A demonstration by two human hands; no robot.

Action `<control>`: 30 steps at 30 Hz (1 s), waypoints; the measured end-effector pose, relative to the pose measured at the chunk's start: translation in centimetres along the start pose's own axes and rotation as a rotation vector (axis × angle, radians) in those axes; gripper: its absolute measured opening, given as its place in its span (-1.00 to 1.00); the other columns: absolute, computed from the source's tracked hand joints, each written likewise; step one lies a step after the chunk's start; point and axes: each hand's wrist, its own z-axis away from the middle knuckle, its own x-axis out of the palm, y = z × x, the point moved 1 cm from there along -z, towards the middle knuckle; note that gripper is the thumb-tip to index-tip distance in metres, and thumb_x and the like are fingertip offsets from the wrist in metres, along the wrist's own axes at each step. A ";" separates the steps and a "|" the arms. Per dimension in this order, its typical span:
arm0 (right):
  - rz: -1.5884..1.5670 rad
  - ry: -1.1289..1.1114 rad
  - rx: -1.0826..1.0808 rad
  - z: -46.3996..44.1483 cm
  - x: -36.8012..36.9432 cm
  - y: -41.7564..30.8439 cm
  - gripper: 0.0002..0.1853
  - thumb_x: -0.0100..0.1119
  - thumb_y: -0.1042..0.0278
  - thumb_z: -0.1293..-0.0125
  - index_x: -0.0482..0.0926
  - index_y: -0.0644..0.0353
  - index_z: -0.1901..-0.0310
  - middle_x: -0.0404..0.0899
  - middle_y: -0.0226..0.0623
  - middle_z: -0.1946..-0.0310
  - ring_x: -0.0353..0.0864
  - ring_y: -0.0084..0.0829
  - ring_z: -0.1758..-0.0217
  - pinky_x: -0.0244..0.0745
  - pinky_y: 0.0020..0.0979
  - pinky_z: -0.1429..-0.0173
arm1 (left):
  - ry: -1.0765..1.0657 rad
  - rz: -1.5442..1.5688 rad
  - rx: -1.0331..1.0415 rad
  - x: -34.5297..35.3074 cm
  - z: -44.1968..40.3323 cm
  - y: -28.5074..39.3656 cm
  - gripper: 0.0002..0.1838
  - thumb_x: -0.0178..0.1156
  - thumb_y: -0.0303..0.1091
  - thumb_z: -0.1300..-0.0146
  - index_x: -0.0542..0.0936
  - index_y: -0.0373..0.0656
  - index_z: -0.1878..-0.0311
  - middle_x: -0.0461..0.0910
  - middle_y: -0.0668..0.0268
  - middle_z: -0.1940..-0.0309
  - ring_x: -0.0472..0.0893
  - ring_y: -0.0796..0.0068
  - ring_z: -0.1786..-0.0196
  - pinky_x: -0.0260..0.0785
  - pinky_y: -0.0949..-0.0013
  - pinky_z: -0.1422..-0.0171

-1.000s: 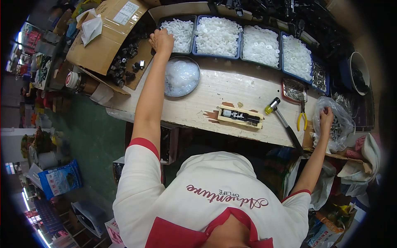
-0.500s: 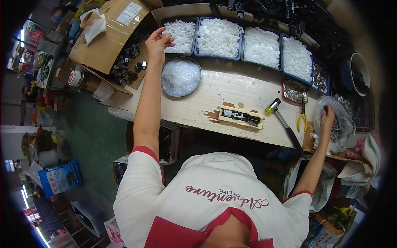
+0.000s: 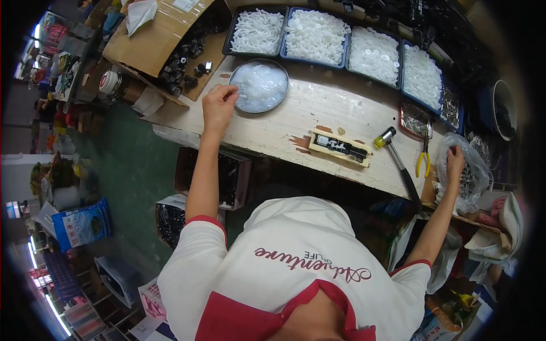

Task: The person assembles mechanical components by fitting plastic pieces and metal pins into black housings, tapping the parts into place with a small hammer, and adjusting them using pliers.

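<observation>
My left hand (image 3: 219, 107) is at the left edge of a round metal dish (image 3: 288, 98) of whitish translucent gel, its fingers pinched together; anything between them is too small to make out. On the right, my right hand (image 3: 455, 161) reaches into a clear plastic bag (image 3: 480, 170) of small grey metal parts, its fingers bent and what they hold hidden. A cream block fixture (image 3: 340, 147) with a black and silver assembly in it lies on the bench. Beside it are a hammer (image 3: 398, 162) with a yellow and black head and yellow-handled pliers (image 3: 423, 159).
Trays of white plastic parts (image 3: 316, 37) line the bench's back. A red tray (image 3: 415, 120) of metal pins sits right. At the left are a cardboard box (image 3: 153, 42), black parts (image 3: 185, 65) and a jar (image 3: 111, 83). A bucket (image 3: 503, 108) stands far right.
My left hand has come down from beside the leftmost white-parts tray to the dish's edge, its fingers drawing together. My right hand stays at the bag. The view has shifted a little.
</observation>
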 end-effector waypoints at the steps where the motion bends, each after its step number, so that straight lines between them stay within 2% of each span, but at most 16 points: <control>1: -0.001 0.001 -0.004 -0.3 0.3 0.3 -0.74 0.08 0.36 -0.14 0.51 0.28 0.14 0.57 -0.03 0.26 0.55 -0.10 0.17 0.39 -0.27 0.06 | -0.006 -0.115 0.042 0.1 0.1 0.2 -0.85 0.25 -0.54 0.04 0.62 -0.23 0.32 0.55 0.30 0.49 0.53 0.43 0.40 0.36 0.41 0.30; 3: -0.062 0.035 0.056 -0.7 1.1 1.2 -0.74 0.08 0.36 -0.12 0.51 0.29 0.16 0.58 -0.03 0.25 0.55 -0.09 0.18 0.39 -0.28 0.06 | -0.008 -0.229 0.085 0.4 -0.1 0.3 -0.85 0.24 -0.52 0.05 0.62 -0.21 0.33 0.54 0.25 0.47 0.52 0.34 0.36 0.37 0.35 0.25; 5: -0.061 0.068 0.010 -0.6 1.4 2.1 -0.73 0.10 0.34 -0.12 0.52 0.28 0.16 0.58 -0.04 0.26 0.55 -0.10 0.20 0.39 -0.28 0.07 | 0.031 -0.314 0.120 0.8 -0.4 0.2 -0.88 0.23 -0.50 0.04 0.62 -0.21 0.36 0.55 0.21 0.42 0.49 0.21 0.25 0.34 0.26 0.13; 10: -0.149 0.163 0.018 1.5 -0.1 2.0 -0.72 0.15 0.31 -0.12 0.55 0.26 0.16 0.59 -0.08 0.29 0.56 -0.17 0.24 0.40 -0.31 0.08 | 0.013 -0.383 0.155 2.1 -0.8 -0.3 -0.91 0.22 -0.50 0.02 0.61 -0.21 0.38 0.55 0.21 0.39 0.48 0.19 0.22 0.33 0.24 0.10; 12: -0.094 0.158 0.066 1.8 -0.5 4.4 -0.66 0.18 0.26 -0.14 0.53 0.31 0.11 0.60 -0.17 0.30 0.55 -0.38 0.24 0.39 -0.41 0.10 | 0.006 -0.424 0.174 2.2 -0.8 -0.4 -0.91 0.21 -0.50 0.02 0.61 -0.22 0.38 0.55 0.20 0.39 0.48 0.17 0.21 0.32 0.24 0.09; 14: -0.135 0.136 0.116 2.0 -0.4 7.3 -0.66 0.20 0.29 -0.14 0.53 0.31 0.09 0.59 -0.22 0.27 0.53 -0.42 0.21 0.38 -0.44 0.09 | 0.046 -0.456 0.264 1.7 -0.7 0.0 -0.89 0.20 -0.53 0.01 0.61 -0.23 0.35 0.54 0.20 0.39 0.51 0.21 0.29 0.36 0.30 0.16; 16: -0.178 0.110 0.164 2.7 -0.1 9.0 -0.65 0.22 0.32 -0.15 0.53 0.32 0.07 0.59 -0.27 0.23 0.52 -0.46 0.19 0.37 -0.48 0.07 | 0.084 -0.312 0.166 0.8 -0.6 1.6 -0.88 0.19 -0.55 -0.02 0.61 -0.25 0.32 0.54 0.24 0.40 0.52 0.31 0.34 0.37 0.36 0.22; 17: -0.468 0.124 0.216 3.2 0.0 9.6 -0.65 0.23 0.35 -0.15 0.51 0.32 0.03 0.57 -0.31 0.19 0.51 -0.50 0.16 0.36 -0.51 0.05 | 0.124 -0.171 0.068 0.3 -0.4 2.2 -0.87 0.18 -0.56 -0.04 0.62 -0.26 0.29 0.54 0.27 0.41 0.53 0.40 0.39 0.38 0.43 0.28; 18: -0.759 0.135 0.267 3.3 0.2 9.8 -0.63 0.23 0.39 -0.16 0.50 0.31 0.00 0.54 -0.35 0.15 0.49 -0.54 0.14 0.34 -0.55 0.03 | 0.127 -0.175 0.065 0.1 -0.2 2.5 -0.87 0.18 -0.56 -0.04 0.62 -0.26 0.29 0.54 0.27 0.41 0.53 0.40 0.39 0.38 0.43 0.28; 20: -0.789 0.171 0.206 4.3 -0.9 4.9 -0.65 0.21 0.43 -0.17 0.49 0.31 -0.01 0.53 -0.38 0.16 0.48 -0.56 0.13 0.34 -0.56 0.01 | 0.083 0.265 -0.079 0.2 0.0 3.0 -0.86 0.18 -0.56 -0.10 0.62 -0.28 0.24 0.54 0.36 0.43 0.52 0.58 0.46 0.36 0.54 0.40; 21: -0.815 0.213 0.150 5.1 -1.7 1.4 -0.66 0.18 0.47 -0.18 0.48 0.30 -0.01 0.51 -0.42 0.16 0.47 -0.59 0.12 0.34 -0.58 -0.01 | 0.081 0.265 -0.079 0.4 0.3 3.7 -0.86 0.18 -0.56 -0.10 0.62 -0.28 0.24 0.54 0.36 0.43 0.52 0.58 0.46 0.36 0.54 0.40; 23: -0.780 0.098 0.025 6.4 -2.7 -5.4 -0.68 0.16 0.49 -0.19 0.48 0.30 -0.01 0.52 -0.39 0.17 0.47 -0.59 0.12 0.32 -0.58 -0.06 | -0.127 0.712 -0.307 1.8 1.2 5.6 -0.86 0.20 -0.53 -0.13 0.61 -0.30 0.22 0.54 0.37 0.46 0.52 0.62 0.45 0.37 0.56 0.42; 25: -1.003 -0.009 0.038 9.5 -3.2 -14.7 -0.72 0.17 0.48 -0.18 0.53 0.25 0.04 0.54 -0.42 0.19 0.46 -0.60 0.12 0.33 -0.58 -0.03 | -0.221 0.783 -0.334 3.6 2.0 7.2 -0.85 0.21 -0.52 -0.13 0.60 -0.31 0.22 0.55 0.35 0.47 0.53 0.61 0.46 0.37 0.56 0.44; 26: -0.938 -0.118 -0.091 9.6 -1.9 -15.6 -0.74 0.18 0.49 -0.15 0.56 0.23 0.09 0.56 -0.42 0.23 0.47 -0.60 0.15 0.35 -0.58 0.03 | -0.300 0.849 -0.361 4.7 2.5 8.0 -0.85 0.21 -0.52 -0.13 0.60 -0.31 0.22 0.56 0.33 0.49 0.53 0.59 0.47 0.38 0.55 0.45; 27: -0.724 -0.125 -0.281 10.3 -2.0 -18.5 -0.73 0.20 0.51 -0.11 0.56 0.23 0.10 0.57 -0.37 0.27 0.50 -0.55 0.18 0.36 -0.54 0.10 | -0.351 0.875 -0.365 5.7 3.0 8.6 -0.85 0.22 -0.51 -0.12 0.60 -0.33 0.22 0.56 0.31 0.51 0.53 0.59 0.48 0.38 0.55 0.45; 30: -0.653 -0.099 -0.623 12.7 -1.4 -25.2 -0.79 0.25 0.49 -0.04 0.58 0.17 0.23 0.50 -0.34 0.38 0.49 -0.41 0.29 0.24 -0.40 0.12 | -0.468 0.928 -0.414 7.8 4.3 10.2 -0.85 0.22 -0.51 -0.12 0.60 -0.32 0.23 0.56 0.32 0.50 0.53 0.60 0.48 0.39 0.55 0.44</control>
